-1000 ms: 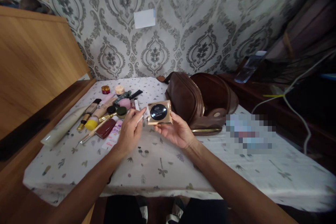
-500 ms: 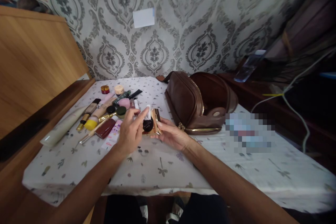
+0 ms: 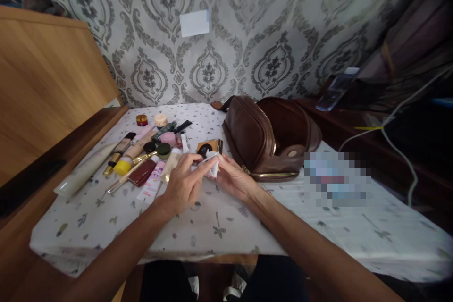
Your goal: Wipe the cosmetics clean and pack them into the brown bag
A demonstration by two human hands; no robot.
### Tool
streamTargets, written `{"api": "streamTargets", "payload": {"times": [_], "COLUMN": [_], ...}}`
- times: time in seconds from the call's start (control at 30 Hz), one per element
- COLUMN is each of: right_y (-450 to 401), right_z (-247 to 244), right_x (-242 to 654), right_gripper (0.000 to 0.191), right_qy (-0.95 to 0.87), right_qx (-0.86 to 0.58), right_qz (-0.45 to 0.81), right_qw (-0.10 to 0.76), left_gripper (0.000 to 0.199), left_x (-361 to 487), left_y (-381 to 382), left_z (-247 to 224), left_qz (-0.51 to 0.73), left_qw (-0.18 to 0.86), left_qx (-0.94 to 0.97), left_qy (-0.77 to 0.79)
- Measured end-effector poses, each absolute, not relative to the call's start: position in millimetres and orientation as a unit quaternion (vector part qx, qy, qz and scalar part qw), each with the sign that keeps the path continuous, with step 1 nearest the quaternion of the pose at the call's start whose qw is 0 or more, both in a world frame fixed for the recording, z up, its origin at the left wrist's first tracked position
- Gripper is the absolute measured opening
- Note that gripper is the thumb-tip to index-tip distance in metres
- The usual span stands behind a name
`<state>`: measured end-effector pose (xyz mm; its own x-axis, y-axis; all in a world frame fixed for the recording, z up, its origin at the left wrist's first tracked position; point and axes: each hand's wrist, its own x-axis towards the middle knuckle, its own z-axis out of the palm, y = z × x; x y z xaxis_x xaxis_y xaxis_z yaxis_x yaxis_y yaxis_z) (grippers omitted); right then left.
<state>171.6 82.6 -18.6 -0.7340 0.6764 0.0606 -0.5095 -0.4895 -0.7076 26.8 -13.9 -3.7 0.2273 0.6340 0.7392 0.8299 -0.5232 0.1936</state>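
My left hand [image 3: 181, 180] and my right hand [image 3: 236, 177] meet near the middle of the table, their fingers closed on a small white crumpled piece [image 3: 211, 165], perhaps tissue or a wrapper. Just behind them, a gold box-like case [image 3: 213, 143] with a black round part rests on the cloth, apart from the fingertips. To the left of my left hand lie a pale gold tube [image 3: 171, 164], a pink-and-white tube [image 3: 152, 185] and a dark red bottle [image 3: 142, 172]. A small white tube [image 3: 184, 142] lies behind my left hand.
An open brown leather bag [image 3: 247, 137] stands right of my hands. Several cosmetics, including a long pale tube [image 3: 85, 170] and a red jar [image 3: 141, 120], spread across the left of the cloth-covered table [image 3: 198, 240]. A blurred-out item lies at the right.
The gold case has left my right hand and now lies behind my hands. A white crumpled piece is now between both hands' fingers. The pale gold tube has come into view.
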Motion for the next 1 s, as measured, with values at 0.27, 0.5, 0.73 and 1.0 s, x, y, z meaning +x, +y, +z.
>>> {"api": "streamTargets", "payload": {"times": [0.27, 0.5, 0.73, 1.0], "right_y": [98.3, 93.1, 88.9, 92.1], "right_z": [-11.1, -14.1, -7.3, -16.3], "right_x": [184.5, 185.9, 181.5, 175.9], "right_gripper": [0.034, 0.028, 0.049, 0.031], "right_qy": [-0.304, -0.281, -0.252, -0.273], "right_qx": [-0.086, -0.084, -0.062, -0.084], "right_qz": [0.89, 0.913, 0.909, 0.896], "right_qw": [0.329, 0.284, 0.325, 0.339], "left_gripper": [0.056, 0.053, 0.054, 0.062], "left_x": [22.7, 15.4, 18.4, 26.4], "left_y": [-10.6, -4.6, -5.1, -8.1], "left_z": [-6.3, -12.3, -12.6, -15.6], "left_qz": [-0.407, -0.46, -0.445, -0.354], "left_qw": [0.13, 0.051, 0.062, 0.19], "left_qx": [-0.746, -0.697, -0.706, -0.735], "left_qy": [-0.511, -0.548, -0.547, -0.546]}}
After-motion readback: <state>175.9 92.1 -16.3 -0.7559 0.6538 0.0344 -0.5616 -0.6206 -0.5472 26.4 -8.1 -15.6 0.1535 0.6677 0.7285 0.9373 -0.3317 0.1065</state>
